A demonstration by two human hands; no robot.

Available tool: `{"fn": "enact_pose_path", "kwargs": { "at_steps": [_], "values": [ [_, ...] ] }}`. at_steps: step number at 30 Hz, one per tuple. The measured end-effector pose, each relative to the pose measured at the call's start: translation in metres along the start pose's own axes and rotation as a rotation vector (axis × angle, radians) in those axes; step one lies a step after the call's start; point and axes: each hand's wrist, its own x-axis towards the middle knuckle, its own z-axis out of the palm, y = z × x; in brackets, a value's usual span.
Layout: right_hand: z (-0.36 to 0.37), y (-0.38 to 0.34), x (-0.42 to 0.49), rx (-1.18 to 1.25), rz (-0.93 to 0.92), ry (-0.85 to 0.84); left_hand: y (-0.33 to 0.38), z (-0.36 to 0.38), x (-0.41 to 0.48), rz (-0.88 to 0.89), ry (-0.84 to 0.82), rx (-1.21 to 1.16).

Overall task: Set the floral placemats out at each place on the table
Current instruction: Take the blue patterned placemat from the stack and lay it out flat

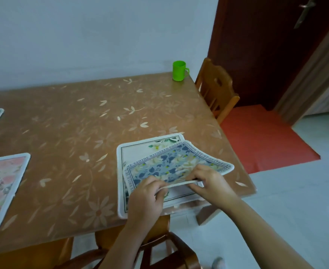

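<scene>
Both the left hand [147, 193] and the right hand [208, 180] are pinching the blue placemat's [171, 164] near edge, lifting it over the white placemat [138, 152].

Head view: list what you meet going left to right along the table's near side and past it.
pink placemat → left hand → right hand, both hands gripping the blue floral placemat → red floor mat

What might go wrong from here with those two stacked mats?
The left hand and right hand pinch the blue placemat by one edge, so it bends and might slip from the grip. Lifting it could drag the white placemat underneath, lying close to the table edge, onto the floor.
</scene>
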Motion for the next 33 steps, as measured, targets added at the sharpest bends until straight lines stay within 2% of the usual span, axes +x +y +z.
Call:
{"fn": "enact_pose_path", "kwargs": {
  "at_steps": [7,18,25,33],
  "values": [
    [-0.064,0.059,-0.035,0.016,0.128,0.213,0.057,0.044,0.042,0.127,-0.025,-0.019],
    [-0.206,0.179,-0.09,-0.068,0.178,0.382,0.202,0.168,0.116,0.135,-0.063,-0.085],
    [-0.286,0.259,-0.114,-0.125,0.278,0.381,0.282,0.221,0.16,0.204,-0.066,0.018],
    [-0.333,0.308,-0.084,-0.164,0.278,0.336,0.302,0.267,0.219,0.161,-0.112,0.009]
  ]
}}
